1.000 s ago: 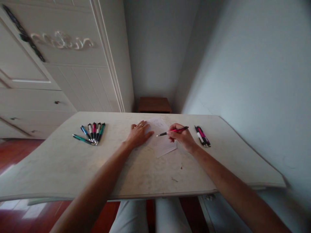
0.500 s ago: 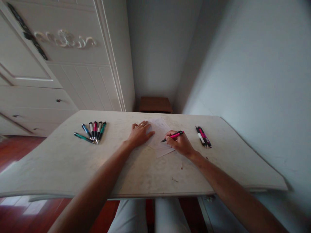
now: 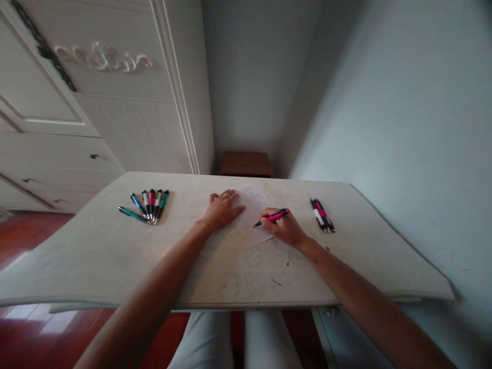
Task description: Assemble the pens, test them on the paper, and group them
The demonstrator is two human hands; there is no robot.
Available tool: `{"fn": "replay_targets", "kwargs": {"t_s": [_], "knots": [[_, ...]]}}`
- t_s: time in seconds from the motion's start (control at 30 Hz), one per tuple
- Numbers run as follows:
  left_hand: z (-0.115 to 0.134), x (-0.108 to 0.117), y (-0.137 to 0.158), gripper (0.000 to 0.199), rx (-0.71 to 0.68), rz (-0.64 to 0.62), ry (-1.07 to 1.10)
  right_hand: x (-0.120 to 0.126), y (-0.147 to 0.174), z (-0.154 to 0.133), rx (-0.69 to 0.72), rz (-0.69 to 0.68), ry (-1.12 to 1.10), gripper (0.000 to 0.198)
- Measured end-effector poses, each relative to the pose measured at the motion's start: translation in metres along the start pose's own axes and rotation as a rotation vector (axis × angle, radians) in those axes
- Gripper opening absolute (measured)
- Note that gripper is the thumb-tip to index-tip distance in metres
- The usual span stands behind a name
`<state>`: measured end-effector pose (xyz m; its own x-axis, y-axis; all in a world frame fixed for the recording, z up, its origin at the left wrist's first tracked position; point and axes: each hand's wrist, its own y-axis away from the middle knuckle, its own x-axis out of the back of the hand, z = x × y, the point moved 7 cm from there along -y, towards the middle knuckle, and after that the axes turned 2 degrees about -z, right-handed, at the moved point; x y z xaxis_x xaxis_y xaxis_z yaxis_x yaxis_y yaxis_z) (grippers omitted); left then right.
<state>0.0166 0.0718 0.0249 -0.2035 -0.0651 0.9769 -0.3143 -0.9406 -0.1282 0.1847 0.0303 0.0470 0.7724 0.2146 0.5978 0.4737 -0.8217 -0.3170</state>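
A sheet of paper (image 3: 251, 207) with faint marks lies at the middle of the table. My left hand (image 3: 223, 209) rests flat with spread fingers on the paper's left side, a ring on one finger. In my right hand (image 3: 286, 228) is a pink and black pen (image 3: 274, 216), its tip down at the lower part of the sheet. Off to the left, several pens (image 3: 156, 205) in blue, white, pink and green lie fanned out. On the right sits a small group of black, white and purple pens (image 3: 322, 215).
The pale table (image 3: 215, 284) has a few dark specks near its front. A white cabinet (image 3: 142, 133) stands behind on the left, and a grey wall (image 3: 392, 128) runs along the right. Past the far edge is a brown wooden piece (image 3: 246, 163).
My right hand has shifted very slightly left with the pen across the paper. The left hand stays in place, and the whole view has tilted a little.
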Motion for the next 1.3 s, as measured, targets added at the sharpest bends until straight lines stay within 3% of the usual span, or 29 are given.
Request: {"fn": "replay_targets", "kwargs": {"t_s": [0.3, 0.63, 0.97, 1.3], "knots": [[0.0006, 0.0004, -0.0005, 0.048, -0.001, -0.008, -0.001, 0.0055, -0.0025, -0.0022, 0.022, 0.065, 0.099, 0.014], [0.0001, -0.0004, -0.0005, 0.048, -0.005, 0.001, 0.006, -0.0022, -0.0002, 0.0005, 0.019, -0.031, -0.035, 0.015], [0.0017, 0.001, 0.0003, 0.046, -0.004, 0.002, -0.001, 0.0064, -0.0026, 0.0052, -0.009, 0.061, 0.057, 0.014], [0.0002, -0.0012, -0.0002, 0.047, -0.011, 0.004, -0.002, 0.0064, -0.0017, 0.0069, -0.007, 0.053, 0.056, 0.013]]}}
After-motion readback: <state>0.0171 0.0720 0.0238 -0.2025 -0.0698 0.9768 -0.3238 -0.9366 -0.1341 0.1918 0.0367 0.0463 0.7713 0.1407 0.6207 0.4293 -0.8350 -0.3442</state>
